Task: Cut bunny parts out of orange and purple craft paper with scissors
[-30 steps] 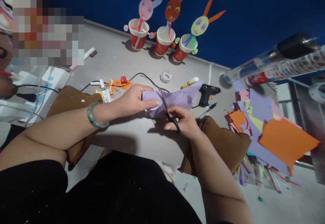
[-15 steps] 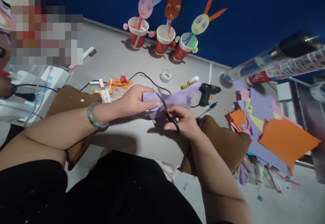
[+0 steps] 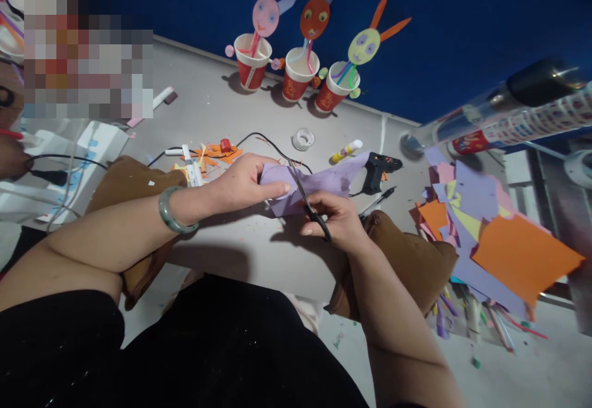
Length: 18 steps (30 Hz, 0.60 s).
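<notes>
My left hand (image 3: 252, 181) pinches a sheet of purple paper (image 3: 324, 180) between thumb and fingers, above the near part of the table. The paper has a curved cut edge by my thumb, and its far end sticks out to the right. In my right hand (image 3: 335, 220) is a pair of dark-handled scissors (image 3: 303, 191), my fingers in the loops. Their blades lie across the paper, just right of my left thumb, pointing up and left. My right fingers partly hide the handles.
Three red paper cups (image 3: 253, 72) with paper rabbit heads stand along the blue wall. Orange paper scraps (image 3: 217, 152), a tape roll (image 3: 303, 139), a yellow glue stick (image 3: 346, 151) and a black glue gun (image 3: 377, 171) lie beyond my hands. Coloured paper (image 3: 522, 254) is piled at right.
The scissors and my right hand have shifted very slightly to the right. My left hand keeps its grip on the purple paper in nearly the same place.
</notes>
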Available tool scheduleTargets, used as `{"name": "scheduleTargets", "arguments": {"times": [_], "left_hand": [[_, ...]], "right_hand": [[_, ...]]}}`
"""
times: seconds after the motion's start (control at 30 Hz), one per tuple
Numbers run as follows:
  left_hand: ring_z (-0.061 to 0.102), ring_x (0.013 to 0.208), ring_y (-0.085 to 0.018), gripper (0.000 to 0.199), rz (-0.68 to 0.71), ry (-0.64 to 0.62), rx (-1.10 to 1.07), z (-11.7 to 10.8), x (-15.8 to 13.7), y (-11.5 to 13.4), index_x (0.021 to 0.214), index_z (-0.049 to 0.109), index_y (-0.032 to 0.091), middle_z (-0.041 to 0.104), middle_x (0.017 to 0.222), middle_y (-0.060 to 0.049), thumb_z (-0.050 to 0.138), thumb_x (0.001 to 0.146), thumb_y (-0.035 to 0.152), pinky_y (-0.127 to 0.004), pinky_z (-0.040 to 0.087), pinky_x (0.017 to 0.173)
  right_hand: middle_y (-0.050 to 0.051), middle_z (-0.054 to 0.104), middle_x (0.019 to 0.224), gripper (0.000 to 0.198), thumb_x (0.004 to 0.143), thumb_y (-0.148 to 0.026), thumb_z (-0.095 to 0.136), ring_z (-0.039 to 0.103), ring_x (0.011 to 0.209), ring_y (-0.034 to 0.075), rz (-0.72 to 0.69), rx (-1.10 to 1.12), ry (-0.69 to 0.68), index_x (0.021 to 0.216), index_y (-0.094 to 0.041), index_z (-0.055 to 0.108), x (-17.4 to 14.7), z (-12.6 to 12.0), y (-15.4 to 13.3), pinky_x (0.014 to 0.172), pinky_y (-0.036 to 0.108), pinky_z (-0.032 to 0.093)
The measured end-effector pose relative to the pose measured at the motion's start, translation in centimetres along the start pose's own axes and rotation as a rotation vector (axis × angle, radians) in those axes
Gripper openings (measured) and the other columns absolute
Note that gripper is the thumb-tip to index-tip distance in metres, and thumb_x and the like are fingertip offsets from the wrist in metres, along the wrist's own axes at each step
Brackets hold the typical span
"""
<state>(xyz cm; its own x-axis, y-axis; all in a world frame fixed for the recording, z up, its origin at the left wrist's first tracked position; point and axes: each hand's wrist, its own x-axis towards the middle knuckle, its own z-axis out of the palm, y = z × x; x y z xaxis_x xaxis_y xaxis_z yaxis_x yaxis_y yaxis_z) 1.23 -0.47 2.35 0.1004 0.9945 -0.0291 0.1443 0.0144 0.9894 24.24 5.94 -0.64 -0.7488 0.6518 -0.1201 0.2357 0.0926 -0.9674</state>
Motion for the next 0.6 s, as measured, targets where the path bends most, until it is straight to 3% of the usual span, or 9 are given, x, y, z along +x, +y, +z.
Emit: {"name": "scheduleTargets", "arguments": {"times": [0.6], "left_hand": [[0.044, 0.055, -0.008, 0.024, -0.032, 0.024, 0.006, -0.2, -0.13, -0.18, 0.067, 0.058, 0.016, 0.05, 0.059, 0.003, 0.071, 0.078, 0.033, -0.021, 0.034, 0.049]], "right_hand": [[-0.005, 0.048, 0.057, 0.062, 0.058, -0.072, 0.089, 0.04, 0.053, 0.01, -0.019, -0.013, -0.004, 0.08, -0.019, 0.068, 0.04, -0.22, -0.01, 0.049, 0.024, 0.034]]}}
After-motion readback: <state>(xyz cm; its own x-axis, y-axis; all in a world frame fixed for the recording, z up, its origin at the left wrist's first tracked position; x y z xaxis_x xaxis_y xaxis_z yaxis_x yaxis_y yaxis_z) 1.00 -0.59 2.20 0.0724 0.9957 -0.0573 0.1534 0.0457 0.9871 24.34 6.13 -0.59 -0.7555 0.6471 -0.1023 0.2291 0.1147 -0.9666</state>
